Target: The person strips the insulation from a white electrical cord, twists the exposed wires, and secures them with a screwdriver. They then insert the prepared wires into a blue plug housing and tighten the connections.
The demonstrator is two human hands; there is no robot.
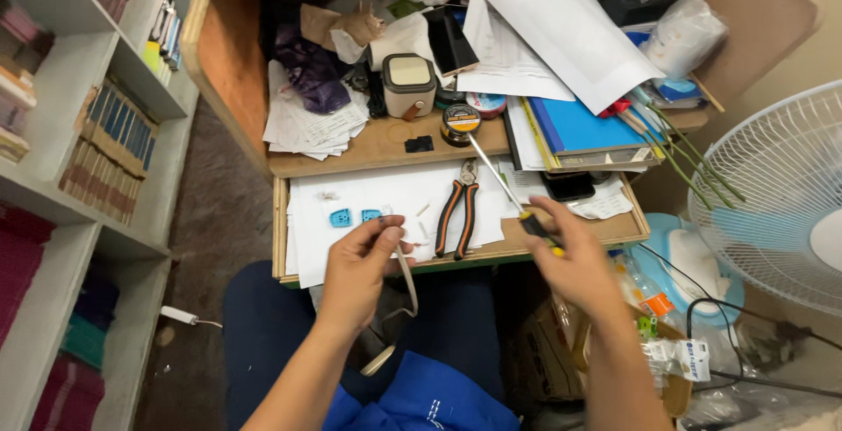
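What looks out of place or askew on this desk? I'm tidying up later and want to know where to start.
The white papers at the back lie in a loose, curling heap that overhangs the blue folder. Crumpled brown paper sits on the clutter at the left. The pliers lie flat on the paper-covered pull-out shelf, nothing spilled.

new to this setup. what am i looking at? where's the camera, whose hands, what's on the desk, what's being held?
There is no machine here: a seated person works with two bare hands. The single picture comes from a camera worn on that person's head, looking down past the arms onto a cluttered desk.

The left hand pinches the end of a flat beige cable that hangs down toward the lap. The right hand holds a screwdriver by its black and yellow handle, the shaft pointing up and away over the desk.

On the pull-out shelf, on white paper, lie orange-handled pliers and two small blue parts. Behind are loose papers, a blue folder and a small beige box. A white fan stands to the right.
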